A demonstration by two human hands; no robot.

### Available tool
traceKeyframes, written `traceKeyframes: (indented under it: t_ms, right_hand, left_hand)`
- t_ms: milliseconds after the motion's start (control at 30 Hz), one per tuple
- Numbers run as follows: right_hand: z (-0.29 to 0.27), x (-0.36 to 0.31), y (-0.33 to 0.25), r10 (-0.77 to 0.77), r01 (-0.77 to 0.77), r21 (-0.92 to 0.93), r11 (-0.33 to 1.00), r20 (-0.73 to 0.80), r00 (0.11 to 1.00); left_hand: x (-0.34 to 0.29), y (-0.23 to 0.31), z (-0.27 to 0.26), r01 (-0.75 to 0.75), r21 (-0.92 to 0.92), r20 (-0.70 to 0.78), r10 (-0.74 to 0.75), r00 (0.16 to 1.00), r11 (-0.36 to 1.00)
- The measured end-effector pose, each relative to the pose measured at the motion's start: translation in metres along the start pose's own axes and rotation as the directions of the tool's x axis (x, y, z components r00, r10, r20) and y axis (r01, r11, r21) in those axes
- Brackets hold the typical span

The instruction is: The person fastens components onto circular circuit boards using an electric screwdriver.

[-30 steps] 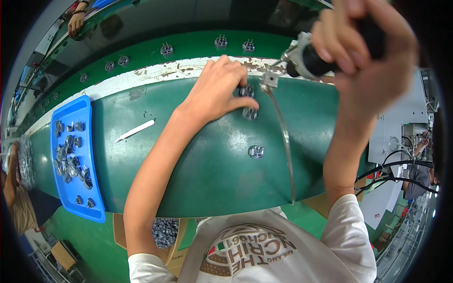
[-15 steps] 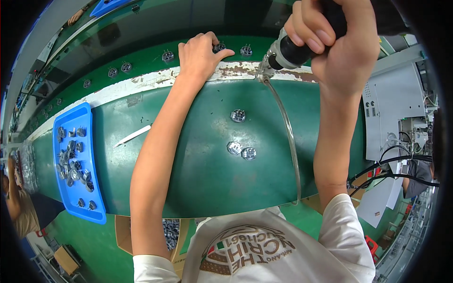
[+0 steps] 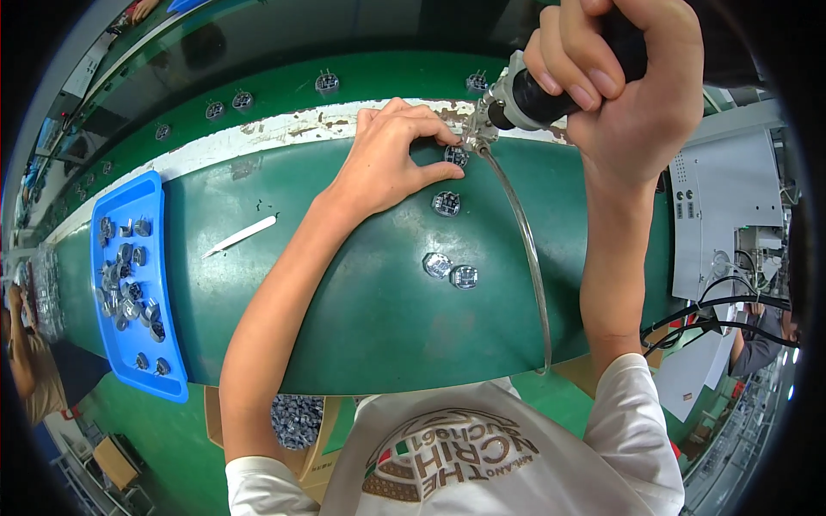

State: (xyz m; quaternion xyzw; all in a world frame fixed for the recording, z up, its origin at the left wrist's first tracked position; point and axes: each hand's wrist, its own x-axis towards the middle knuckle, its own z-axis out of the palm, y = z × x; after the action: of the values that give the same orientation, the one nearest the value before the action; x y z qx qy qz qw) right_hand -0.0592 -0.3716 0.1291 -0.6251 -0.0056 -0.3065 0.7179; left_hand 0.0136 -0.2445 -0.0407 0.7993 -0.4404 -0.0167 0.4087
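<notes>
My left hand holds a small round grey electronic part between thumb and forefinger, at the near side of the worn white strip. My right hand is wrapped round the black body of a power screwdriver. Its metal nose is just above and beside that part; whether they touch I cannot tell. A clear hose hangs from the nose down over the green bench. Nearer me lie another such part and a pair side by side, one a pale disc and the other dark-topped.
A blue tray with several round parts stands at the left. White tweezers lie beside it. More parts, such as this one, sit in a row on the green belt beyond the strip. A carton of grey pieces is below the bench.
My left hand has come from the belt toward me and to the right, bringing a round part beneath the screwdriver's nose. Parts left on the belt have shifted right. My right hand stays nearly still.
</notes>
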Motion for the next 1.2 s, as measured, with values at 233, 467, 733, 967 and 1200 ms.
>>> traceKeyframes:
  t_ms: [233, 467, 733, 967, 1200]
  right_hand:
    - [-0.001, -0.002, 0.008, 0.039, -0.039, -0.006, 0.999, 0.003, 0.999]
    - [0.001, -0.005, 0.01, 0.068, -0.068, 0.005, 0.998, 0.013, 0.998]
    - [0.006, -0.004, 0.014, 0.097, -0.098, 0.02, 0.995, 0.021, 0.995]
    - [0.002, 0.01, 0.026, 0.033, -0.035, 0.015, 0.999, 0.092, 0.995]
    - [-0.018, 0.013, 0.024, -0.114, 0.061, 0.158, 0.986, 0.351, 0.929]
  left_hand:
    - [0.001, -0.001, 0.002, 0.005, 0.009, -0.002, -0.005, 1.0, 1.0]
    - [0.0, -0.003, 0.004, -0.011, 0.015, -0.035, 0.012, 0.999, 1.0]
    - [-0.001, 0.0, 0.001, 0.021, 0.037, -0.015, -0.021, 1.0, 0.999]
    - [0.002, 0.0, 0.004, 0.042, 0.047, 0.004, -0.042, 0.999, 0.998]
    - [0.002, -0.003, 0.004, 0.023, 0.043, -0.031, -0.021, 0.999, 0.999]
